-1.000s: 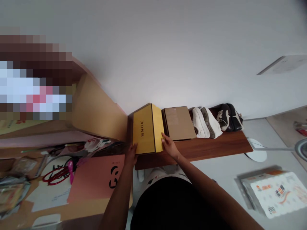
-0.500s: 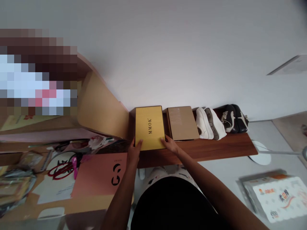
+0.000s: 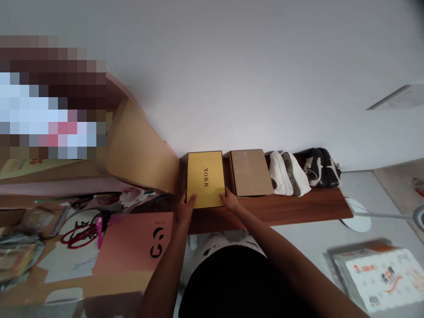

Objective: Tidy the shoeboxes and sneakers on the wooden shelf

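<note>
A yellow shoebox (image 3: pixel 206 176) marked MMOK sits at the left end of a dark wooden shelf (image 3: pixel 281 209). My left hand (image 3: pixel 186 207) grips its near left corner, thumb on the lid. On the opposite side, my right hand (image 3: pixel 229 199) holds the near right corner with its thumb over the edge. Fingers of both hands are partly hidden behind the box sides. Just right of it stands a plain brown cardboard box (image 3: pixel 251 173), separated by a narrow gap.
White shoes (image 3: pixel 282 173) and black shoes (image 3: pixel 316 168) stand farther right along the shelf. At left are a large open carton (image 3: pixel 142 145), a pink box (image 3: pixel 132 243) and red-handled scissors (image 3: pixel 79 236). A white tissue pack (image 3: pixel 384 278) lies at lower right.
The yellow box appears slightly lower and farther from the camera, both hands still on it. The view has shifted slightly.
</note>
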Tool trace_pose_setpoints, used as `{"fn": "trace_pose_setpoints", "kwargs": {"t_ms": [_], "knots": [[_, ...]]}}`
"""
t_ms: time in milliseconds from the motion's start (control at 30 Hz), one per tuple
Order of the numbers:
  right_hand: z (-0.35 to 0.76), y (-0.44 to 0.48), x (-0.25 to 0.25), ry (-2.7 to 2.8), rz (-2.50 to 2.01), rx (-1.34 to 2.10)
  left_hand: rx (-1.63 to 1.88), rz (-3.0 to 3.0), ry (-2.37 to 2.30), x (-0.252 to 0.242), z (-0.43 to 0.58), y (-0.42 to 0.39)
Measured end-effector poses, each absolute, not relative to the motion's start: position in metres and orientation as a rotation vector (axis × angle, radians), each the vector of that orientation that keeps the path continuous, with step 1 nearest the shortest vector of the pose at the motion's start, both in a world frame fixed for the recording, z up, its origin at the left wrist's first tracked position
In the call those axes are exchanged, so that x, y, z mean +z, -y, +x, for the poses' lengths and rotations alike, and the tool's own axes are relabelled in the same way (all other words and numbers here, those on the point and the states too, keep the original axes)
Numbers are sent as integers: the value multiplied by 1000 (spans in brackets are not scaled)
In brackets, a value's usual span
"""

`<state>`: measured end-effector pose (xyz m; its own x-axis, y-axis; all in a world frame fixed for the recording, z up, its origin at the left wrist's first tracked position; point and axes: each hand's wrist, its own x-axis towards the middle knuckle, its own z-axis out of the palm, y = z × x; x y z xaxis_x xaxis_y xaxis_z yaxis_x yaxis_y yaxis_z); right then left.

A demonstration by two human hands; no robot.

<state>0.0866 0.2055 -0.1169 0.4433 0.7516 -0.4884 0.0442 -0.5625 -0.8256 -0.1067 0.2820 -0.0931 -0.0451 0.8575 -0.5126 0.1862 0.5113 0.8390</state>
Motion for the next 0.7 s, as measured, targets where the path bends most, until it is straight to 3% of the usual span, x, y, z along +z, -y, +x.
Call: {"fn": "trace_pose_setpoints", "kwargs": {"t_ms": [333,533,700], "knots": [[131,-162,-97,782,-1891,866,906,1535,-1599,-75,-66,-273],[226,-120,-95,704,-2103,506,607,1481,-1258,-97,37,-243],[275,-121,-98,689,-2249,560,478,1327,-1428,-121,87,-243]]}}
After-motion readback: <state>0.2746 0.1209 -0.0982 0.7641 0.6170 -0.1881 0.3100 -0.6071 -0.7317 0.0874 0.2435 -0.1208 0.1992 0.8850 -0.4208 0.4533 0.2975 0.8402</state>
